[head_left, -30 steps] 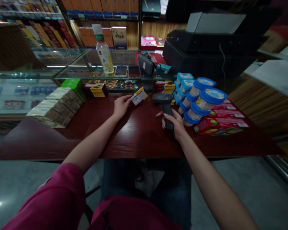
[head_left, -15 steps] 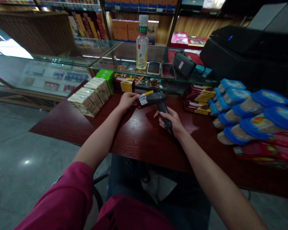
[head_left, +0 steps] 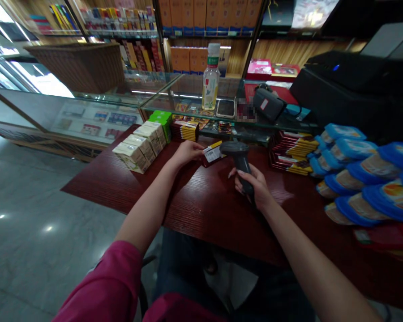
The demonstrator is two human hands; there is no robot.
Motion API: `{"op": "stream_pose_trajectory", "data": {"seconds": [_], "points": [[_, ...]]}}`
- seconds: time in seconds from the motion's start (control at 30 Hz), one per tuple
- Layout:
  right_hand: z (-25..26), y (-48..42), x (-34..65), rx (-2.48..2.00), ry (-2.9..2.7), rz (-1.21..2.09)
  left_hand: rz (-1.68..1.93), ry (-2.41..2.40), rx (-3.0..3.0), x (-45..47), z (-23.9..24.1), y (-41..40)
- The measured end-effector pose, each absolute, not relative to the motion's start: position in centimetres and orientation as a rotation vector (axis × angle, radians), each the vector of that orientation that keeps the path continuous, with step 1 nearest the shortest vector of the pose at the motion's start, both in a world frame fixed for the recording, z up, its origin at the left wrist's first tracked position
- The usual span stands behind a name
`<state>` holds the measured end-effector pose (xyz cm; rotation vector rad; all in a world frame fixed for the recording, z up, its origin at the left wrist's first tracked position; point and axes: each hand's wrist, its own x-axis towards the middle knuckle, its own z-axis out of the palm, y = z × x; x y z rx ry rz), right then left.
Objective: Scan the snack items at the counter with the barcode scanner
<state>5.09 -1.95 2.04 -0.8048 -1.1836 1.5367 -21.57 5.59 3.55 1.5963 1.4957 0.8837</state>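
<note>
Between your forearms, the dark-red wooden desktop (head_left: 208, 223) leaves room down to its front edge. Your left hand (head_left: 188, 154) pinches a flat dark-red-and-yellow packet (head_left: 212, 154) near frame centre (white barcode label showing); your right hand (head_left: 256, 184) wraps a black pistol-shaped scanner (head_left: 241, 160).

No legible lettering or numbers.

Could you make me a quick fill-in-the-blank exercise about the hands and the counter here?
1. The right hand grips a dark handheld ____.
2. The left hand holds a packet whose top edge is coloured ____.
3. The round tubs have lids coloured ____.
4. The cap of the upright bottle is ____.

Missing words: scanner; yellow; blue; white.
</note>
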Motion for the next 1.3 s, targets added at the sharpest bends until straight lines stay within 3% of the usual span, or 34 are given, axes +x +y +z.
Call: {"op": "stream_pose_trajectory", "data": {"seconds": [0.17,0.33,0.7,1.3], "points": [[2.1,-2.0,5.3,-0.804,-1.095,1.507,1.143,1.793,2.077,-23.3,5.7,3.8],[2.1,-2.0,5.3,-0.819,-1.075,1.487,1.474,1.951,2.128,-24.8,5.5,3.8],[1.8,-1.5,5.6,-0.790,-0.987,1.531,1.121,2.442,1.996,-25.2,3.6,6.7],[2.0,-1.7,5.6,-0.854,-1.062,1.532,0.952,2.385,2.211,-22.9,2.7,6.7]]}}
